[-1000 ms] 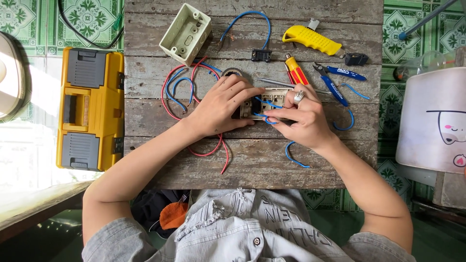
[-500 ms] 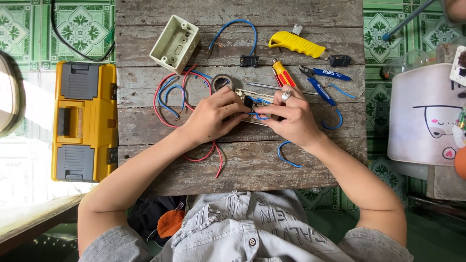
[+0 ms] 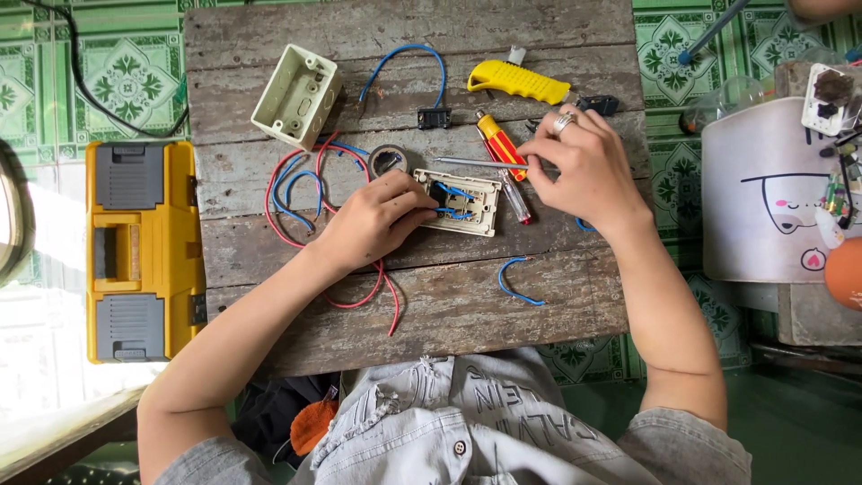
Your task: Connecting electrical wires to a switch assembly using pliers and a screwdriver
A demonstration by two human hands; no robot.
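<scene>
Under both hands (image 3: 377, 224), wiring (partly hidden) crosses a switch plate (image 3: 462, 202).

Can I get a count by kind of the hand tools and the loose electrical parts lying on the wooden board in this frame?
Yellow utility knife: 1
Screwdrivers, red-and-yellow handled and a thin metal-shafted one in the right hand: 2
Cream plastic wall boxes: 1
Cream switch plates, steadied by the left hand: 1
Rolls of dark tape: 1
Total: 6
</scene>
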